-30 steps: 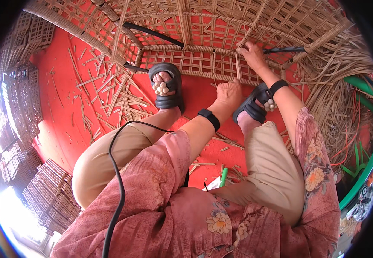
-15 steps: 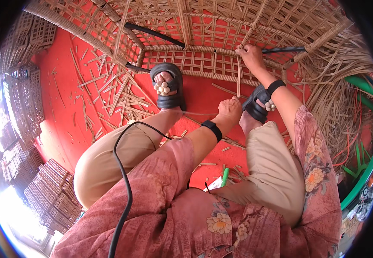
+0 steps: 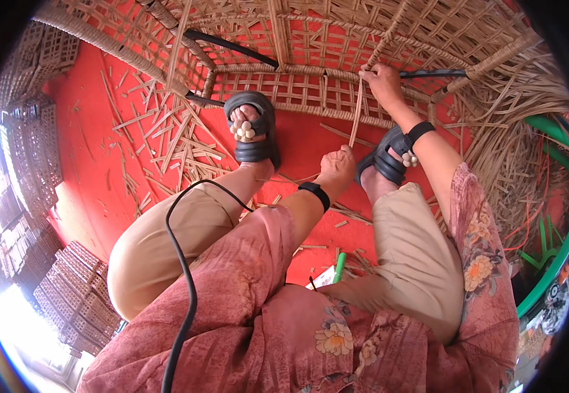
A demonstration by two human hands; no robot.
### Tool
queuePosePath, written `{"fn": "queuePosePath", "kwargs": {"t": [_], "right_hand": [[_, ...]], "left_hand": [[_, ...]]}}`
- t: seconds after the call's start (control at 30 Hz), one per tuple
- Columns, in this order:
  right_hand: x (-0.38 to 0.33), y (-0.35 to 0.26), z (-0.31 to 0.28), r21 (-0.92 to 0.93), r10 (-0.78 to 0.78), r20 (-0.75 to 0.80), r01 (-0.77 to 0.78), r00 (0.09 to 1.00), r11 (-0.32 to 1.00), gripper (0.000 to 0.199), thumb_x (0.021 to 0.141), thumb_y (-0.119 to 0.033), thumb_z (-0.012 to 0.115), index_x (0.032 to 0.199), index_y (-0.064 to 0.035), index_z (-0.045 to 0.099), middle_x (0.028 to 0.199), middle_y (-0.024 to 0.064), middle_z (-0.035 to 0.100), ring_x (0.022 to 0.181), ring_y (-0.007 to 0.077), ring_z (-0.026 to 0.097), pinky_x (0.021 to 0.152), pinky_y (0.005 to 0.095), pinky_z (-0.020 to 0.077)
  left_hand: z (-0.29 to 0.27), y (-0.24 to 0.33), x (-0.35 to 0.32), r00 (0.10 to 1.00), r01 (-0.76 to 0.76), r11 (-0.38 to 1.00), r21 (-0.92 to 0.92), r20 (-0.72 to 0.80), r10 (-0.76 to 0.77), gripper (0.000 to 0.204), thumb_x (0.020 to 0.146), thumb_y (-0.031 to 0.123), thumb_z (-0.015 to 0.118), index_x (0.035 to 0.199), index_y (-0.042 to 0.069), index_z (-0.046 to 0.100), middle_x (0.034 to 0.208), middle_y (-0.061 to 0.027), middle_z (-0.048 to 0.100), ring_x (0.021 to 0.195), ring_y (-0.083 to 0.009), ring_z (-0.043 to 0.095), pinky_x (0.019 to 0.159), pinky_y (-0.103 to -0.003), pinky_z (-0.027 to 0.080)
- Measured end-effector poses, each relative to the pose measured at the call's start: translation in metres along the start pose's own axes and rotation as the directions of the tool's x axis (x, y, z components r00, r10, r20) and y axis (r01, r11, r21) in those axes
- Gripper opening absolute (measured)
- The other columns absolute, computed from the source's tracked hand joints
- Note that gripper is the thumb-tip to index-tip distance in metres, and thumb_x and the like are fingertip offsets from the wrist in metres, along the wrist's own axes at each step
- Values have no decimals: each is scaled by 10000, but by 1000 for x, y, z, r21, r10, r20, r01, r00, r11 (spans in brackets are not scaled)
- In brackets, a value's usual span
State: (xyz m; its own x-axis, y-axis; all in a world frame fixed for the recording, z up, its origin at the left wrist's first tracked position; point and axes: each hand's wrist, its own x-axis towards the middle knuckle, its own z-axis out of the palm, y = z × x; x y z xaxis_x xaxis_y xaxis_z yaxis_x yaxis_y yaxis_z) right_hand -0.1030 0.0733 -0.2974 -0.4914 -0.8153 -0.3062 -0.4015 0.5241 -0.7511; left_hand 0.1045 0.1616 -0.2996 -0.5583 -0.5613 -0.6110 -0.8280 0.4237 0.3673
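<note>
Currently, left hand (image 3: 339, 164): closed like a loose fist, fingers curled in around the lower end of a pale strip (image 3: 357, 111).
Right hand (image 3: 382, 84): up at the wrapped upper rail of a woven frame (image 3: 310, 70), fingertips bent in where the strip meets it; whether they pinch or merely press, I cannot tell.
Strip: drawn fairly straight between the two hands, slanting down and a little leftward across the lower rail (its upper end is hidden at the fingers).
Woven frame: beyond the feet, across the top of the view, open lattice between bound rails, with black bars (image 3: 232, 49) near its corners.
Wrists: a dark wristband (image 3: 315, 194) on the left, another on the right.
Feet: black sandals (image 3: 256, 156), the right one just beside the left hand.
Red floor (image 3: 81, 164): short cut scraps (image 3: 173, 134) scattered left of centre, a green stick-like thing (image 3: 341, 265) between the legs.
Right side: a loose heap of long fibres (image 3: 513, 157) near the frame's corner.
Left side: stacked lattice pieces (image 3: 78, 298).
Lap: black cable (image 3: 185, 262) looping over the clothing.
</note>
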Motion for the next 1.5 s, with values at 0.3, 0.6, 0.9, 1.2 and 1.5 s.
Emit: {"fn": "queuePosePath", "kwargs": {"t": [0.3, 0.6, 0.9, 1.2, 1.5], "right_hand": [[-4, 1, 13, -124, 31, -55, -37, 998, 992, 328, 741, -298, 696, 867, 0, 639, 732, 197, 632, 721, 329, 634, 651, 428, 476], [-4, 14, 3, -366, -49, 13, 50, 999, 929, 220, 758, -205, 638, 884, -25, 628, 765, 203, 623, 769, 373, 610, 695, 461, 474], [9, 35, 3, -368, -352, 10, 330, 936, 869, 114, 762, -64, 581, 849, -8, 629, 867, 203, 611, 847, 394, 584, 706, 438, 464], [0, 8, -8, -583, -337, 6, 277, 942, 764, 119, 794, -76, 499, 813, -33, 608, 919, 188, 628, 843, 382, 613, 722, 459, 492], [-6, -8, 1, -384, -95, -140, 35, 985, 923, 158, 770, -52, 587, 914, -18, 641, 853, 192, 653, 833, 353, 630, 729, 441, 493]], "left_hand": [[-3, 12, -6, 999, 20, 996, -86, 35, -17, 141, 825, 138, 476, 914, 37, 519, 785, -172, 656, 762, -321, 665, 659, -412, 525], [-80, 42, 33, 987, -150, 974, 168, -34, 158, 234, 863, 250, 510, 874, 65, 652, 942, -148, 626, 890, -269, 644, 766, -428, 502], [-92, 18, 146, 853, -384, 688, -615, -522, 9, 269, 775, 28, 577, 1044, 25, 569, 964, -172, 634, 944, -357, 598, 829, -415, 473], [-83, 23, 161, 914, -200, 773, -602, -398, -73, 255, 783, 154, 652, 1000, 43, 579, 969, -128, 656, 929, -281, 625, 804, -360, 470], [-90, 19, 155, 904, -188, 817, -545, -422, -74, 232, 773, 217, 678, 927, 52, 624, 915, -131, 659, 884, -297, 625, 777, -383, 474]]}}
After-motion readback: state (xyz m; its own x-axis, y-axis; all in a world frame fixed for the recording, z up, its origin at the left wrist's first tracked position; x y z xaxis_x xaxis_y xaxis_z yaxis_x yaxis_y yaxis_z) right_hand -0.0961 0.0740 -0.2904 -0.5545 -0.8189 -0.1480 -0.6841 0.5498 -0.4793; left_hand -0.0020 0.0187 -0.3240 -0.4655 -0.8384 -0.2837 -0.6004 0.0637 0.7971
